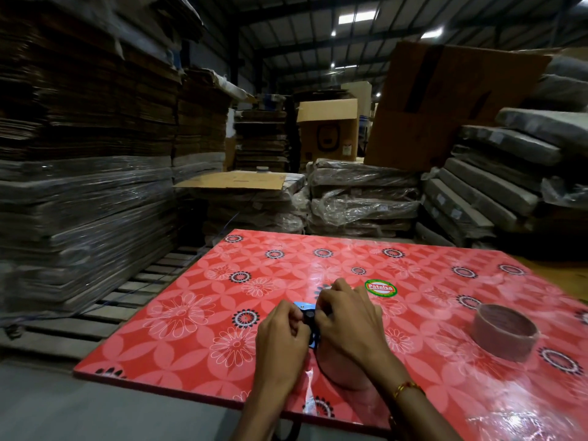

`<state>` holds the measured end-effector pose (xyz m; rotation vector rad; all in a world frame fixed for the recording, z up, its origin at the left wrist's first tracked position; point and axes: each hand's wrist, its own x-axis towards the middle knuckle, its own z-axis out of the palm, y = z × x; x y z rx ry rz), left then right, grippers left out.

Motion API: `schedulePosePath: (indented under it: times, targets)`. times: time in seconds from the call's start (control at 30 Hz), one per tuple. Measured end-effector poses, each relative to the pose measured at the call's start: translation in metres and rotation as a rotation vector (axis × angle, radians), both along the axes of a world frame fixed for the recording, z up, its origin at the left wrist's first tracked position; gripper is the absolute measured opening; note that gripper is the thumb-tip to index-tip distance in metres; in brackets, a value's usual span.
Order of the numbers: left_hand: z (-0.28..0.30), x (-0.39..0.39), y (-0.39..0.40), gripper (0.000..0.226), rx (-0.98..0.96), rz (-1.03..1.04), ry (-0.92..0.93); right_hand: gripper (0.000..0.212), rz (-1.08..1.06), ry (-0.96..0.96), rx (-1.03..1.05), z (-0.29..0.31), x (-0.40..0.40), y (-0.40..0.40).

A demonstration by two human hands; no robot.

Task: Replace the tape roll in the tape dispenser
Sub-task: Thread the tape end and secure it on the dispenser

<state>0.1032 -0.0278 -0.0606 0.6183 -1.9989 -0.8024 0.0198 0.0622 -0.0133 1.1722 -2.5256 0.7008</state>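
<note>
A blue and black tape dispenser [306, 310] lies on the red flowered table [203, 313], mostly hidden between my two hands. My left hand [280, 342] grips its near left side with the fingers curled on it. My right hand [346, 326] covers its right side and pinches the black part at its middle. A tape roll [334, 367] shows under my right wrist, partly hidden. An empty brown cardboard core [504, 331] stands apart on the table to the right.
A round green and red sticker [380, 288] is on the table beyond my hands. Tall stacks of flattened cardboard [82, 154] rise at left, wrapped bundles [362, 198] and boxes behind the table. A wooden pallet [105, 307] lies left of the table.
</note>
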Motion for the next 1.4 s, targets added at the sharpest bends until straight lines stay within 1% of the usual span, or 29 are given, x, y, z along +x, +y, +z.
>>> schedulePosePath:
  times: [0.23, 0.33, 0.43, 0.47, 0.57, 0.67, 0.77, 0.83, 0.97, 1.1, 1.17, 1.23, 1.27, 1.4]
  targets:
    - [-0.001, 0.007, -0.002, 0.012, 0.070, -0.042, 0.024, 0.012, 0.092, -0.021, -0.002, 0.003, -0.009, 0.004]
    - [0.002, 0.006, 0.003, 0.012, 0.001, -0.018, -0.003, 0.012, 0.136, -0.042, 0.012, 0.003, -0.017, 0.006]
    - [0.006, 0.003, 0.011, 0.013, -0.066, 0.034, -0.036, 0.024, 0.171, -0.063, 0.014, 0.002, -0.020, 0.009]
    - [0.007, 0.003, 0.013, 0.014, -0.077, 0.048, -0.049, 0.024, 0.179, -0.076, 0.011, 0.001, -0.020, 0.009]
    - [0.009, 0.003, 0.018, 0.016, -0.125, 0.072, -0.074, 0.012, 0.179, -0.078, 0.003, 0.001, -0.018, 0.009]
    - [0.010, 0.002, 0.019, 0.016, -0.149, 0.064, -0.087, 0.011, 0.123, -0.031, 0.015, 0.001, -0.015, 0.005]
    - [0.009, 0.000, 0.016, 0.015, -0.110, 0.055, -0.089, 0.010, 0.076, 0.024, 0.009, 0.000, -0.011, 0.003]
    - [0.008, -0.001, 0.011, 0.015, -0.034, 0.058, -0.070, 0.010, 0.065, 0.035, -0.006, -0.001, -0.009, 0.003]
    - [0.006, 0.001, 0.004, 0.012, 0.096, 0.061, -0.018, 0.013, 0.104, -0.004, -0.026, -0.002, -0.010, 0.002]
    - [0.003, 0.003, 0.001, 0.013, 0.141, 0.050, 0.002, 0.013, 0.133, -0.098, 0.026, 0.001, -0.014, 0.002]
    - [0.000, 0.004, -0.002, 0.013, 0.246, 0.002, 0.028, 0.016, 0.140, -0.139, 0.050, 0.003, -0.013, 0.003]
    - [-0.002, 0.008, -0.003, 0.012, 0.364, -0.044, 0.039, 0.011, 0.140, -0.117, 0.058, 0.003, -0.012, 0.003]
    - [-0.002, 0.010, -0.003, 0.011, 0.366, -0.044, 0.027, 0.011, 0.141, -0.105, 0.057, 0.002, -0.011, 0.002]
    - [-0.001, 0.012, 0.000, 0.009, 0.200, 0.005, -0.075, 0.008, 0.147, -0.099, 0.041, 0.003, -0.011, 0.003]
